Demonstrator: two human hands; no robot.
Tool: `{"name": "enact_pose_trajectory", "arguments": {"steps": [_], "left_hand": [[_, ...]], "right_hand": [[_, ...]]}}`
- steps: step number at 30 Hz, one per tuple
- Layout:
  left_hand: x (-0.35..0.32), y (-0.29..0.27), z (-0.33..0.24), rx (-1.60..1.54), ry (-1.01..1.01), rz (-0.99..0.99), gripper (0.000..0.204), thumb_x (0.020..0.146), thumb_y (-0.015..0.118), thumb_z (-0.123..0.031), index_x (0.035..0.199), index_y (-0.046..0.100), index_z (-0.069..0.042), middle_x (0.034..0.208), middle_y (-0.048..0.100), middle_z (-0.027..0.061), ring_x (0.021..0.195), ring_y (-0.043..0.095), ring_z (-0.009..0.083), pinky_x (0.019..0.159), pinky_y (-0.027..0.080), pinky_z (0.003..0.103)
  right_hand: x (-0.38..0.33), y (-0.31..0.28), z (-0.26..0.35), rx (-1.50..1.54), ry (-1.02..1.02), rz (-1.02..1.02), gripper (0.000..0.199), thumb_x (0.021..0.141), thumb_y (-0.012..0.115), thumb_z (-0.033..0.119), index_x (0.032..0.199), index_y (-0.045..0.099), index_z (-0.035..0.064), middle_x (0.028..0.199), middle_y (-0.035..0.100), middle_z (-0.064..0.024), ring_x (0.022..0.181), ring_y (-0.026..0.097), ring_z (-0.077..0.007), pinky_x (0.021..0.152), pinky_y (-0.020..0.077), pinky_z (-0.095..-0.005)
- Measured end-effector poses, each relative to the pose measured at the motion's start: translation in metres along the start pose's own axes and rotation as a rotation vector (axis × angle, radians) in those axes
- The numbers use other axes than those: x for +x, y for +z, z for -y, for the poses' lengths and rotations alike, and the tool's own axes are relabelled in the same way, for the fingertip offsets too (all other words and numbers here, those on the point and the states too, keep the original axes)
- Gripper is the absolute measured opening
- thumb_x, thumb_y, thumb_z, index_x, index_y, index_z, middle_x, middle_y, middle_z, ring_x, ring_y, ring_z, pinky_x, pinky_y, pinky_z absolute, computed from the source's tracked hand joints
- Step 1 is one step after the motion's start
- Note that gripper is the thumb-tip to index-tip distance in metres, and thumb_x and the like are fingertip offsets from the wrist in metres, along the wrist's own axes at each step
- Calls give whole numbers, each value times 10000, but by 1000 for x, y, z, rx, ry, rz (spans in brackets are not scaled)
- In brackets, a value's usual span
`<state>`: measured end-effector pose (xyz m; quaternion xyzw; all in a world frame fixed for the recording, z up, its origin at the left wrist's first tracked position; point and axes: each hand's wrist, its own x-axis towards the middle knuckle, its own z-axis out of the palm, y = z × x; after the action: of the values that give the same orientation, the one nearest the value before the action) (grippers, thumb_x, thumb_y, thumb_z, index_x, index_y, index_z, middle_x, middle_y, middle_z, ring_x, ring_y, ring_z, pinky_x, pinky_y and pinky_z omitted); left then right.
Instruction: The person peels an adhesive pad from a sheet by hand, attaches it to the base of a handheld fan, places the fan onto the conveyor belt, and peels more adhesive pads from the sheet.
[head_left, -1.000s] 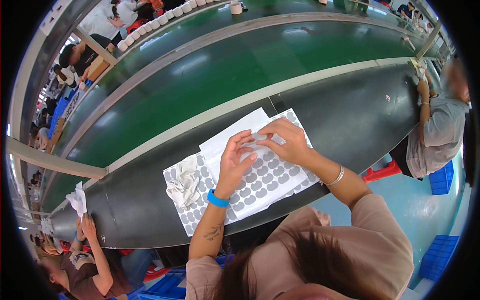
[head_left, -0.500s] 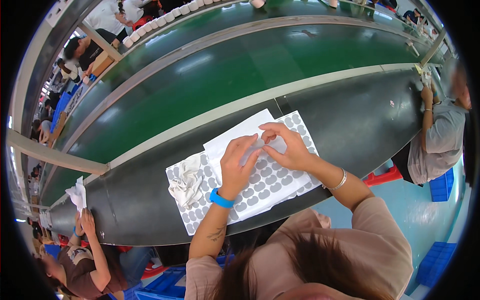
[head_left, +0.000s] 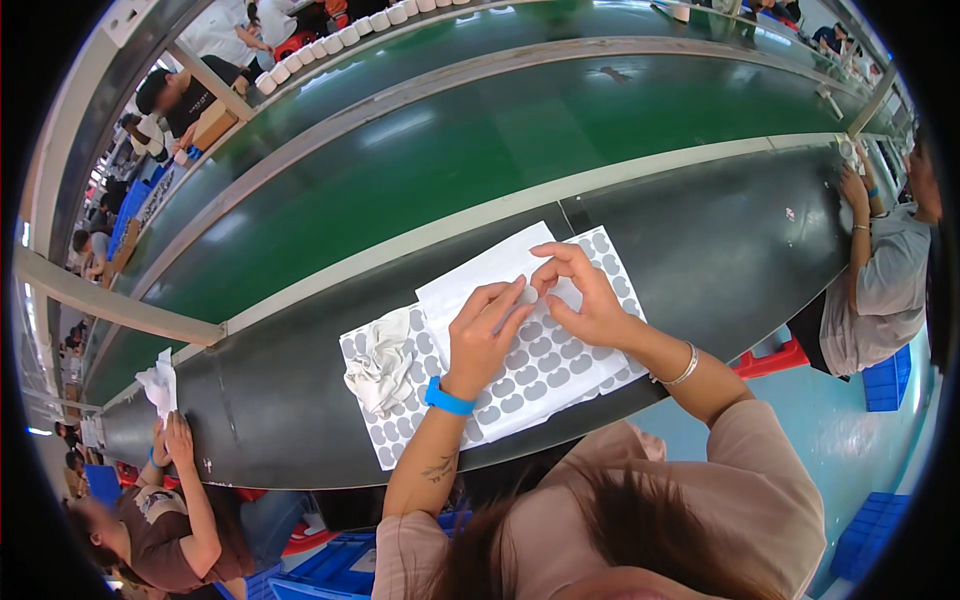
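Note:
My left hand point(head_left: 484, 335), with a blue band at the wrist, has its thumb and fingers closed around a small pale round piece point(head_left: 529, 296), partly hidden by the fingertips. Facing it, my right hand point(head_left: 588, 302) is curved with the index finger raised and the fingers apart; its fingertips come close to the piece, and contact is hard to make out. Below both hands lie white sheets printed with rows of grey rounded shapes point(head_left: 538, 378). A blank white sheet point(head_left: 470, 275) overlaps them at the far side. On their left part rests a crumpled white cloth point(head_left: 380, 362).
The dark worktop point(head_left: 720, 230) borders a green conveyor belt point(head_left: 420, 165) beyond a pale rail. One co-worker point(head_left: 165, 530) sits at the left holding white material, another point(head_left: 880, 270) at the right. Blue crates point(head_left: 870, 525) and a red stool point(head_left: 770, 358) stand below.
My hands have drawn slightly apart, and the pale round piece now shows between the fingertips. My right thumb has moved back from the left fingers. The view has shifted a little.

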<state>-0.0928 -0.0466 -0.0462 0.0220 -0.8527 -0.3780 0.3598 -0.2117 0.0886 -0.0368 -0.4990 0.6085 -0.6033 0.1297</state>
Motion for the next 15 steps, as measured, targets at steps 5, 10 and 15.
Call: {"name": "enact_pose_trajectory", "arguments": {"steps": [5, 10, 15], "left_hand": [[2, 1, -3, -34, -37, -6, 323, 747, 726, -34, 1065, 669, -30, 918, 636, 94, 759, 645, 192, 649, 526, 278], [1, 2, -1, -36, -120, -18, 288, 733, 735, -27, 1014, 675, -20, 921, 642, 95, 745, 633, 181, 673, 517, 276], [2, 2, -4, -99, -99, -62, 303, 730, 735, -26, 1025, 670, -35, 923, 641, 95, 762, 627, 182, 689, 515, 277]], "right_hand": [[-1, 0, -3, -151, -33, -25, 519, 783, 565, -63, 1271, 413, 23, 884, 621, -83, 841, 606, -177, 809, 470, -298], [0, 4, -2, -381, -164, -125, 489, 821, 566, -45, 1281, 413, 21, 917, 659, -122, 855, 654, -221, 805, 491, -318], [1, 1, 7, -120, 69, -64, 482, 841, 544, -46, 1295, 404, 33, 897, 667, -81, 839, 626, -152, 798, 474, -276]]}}
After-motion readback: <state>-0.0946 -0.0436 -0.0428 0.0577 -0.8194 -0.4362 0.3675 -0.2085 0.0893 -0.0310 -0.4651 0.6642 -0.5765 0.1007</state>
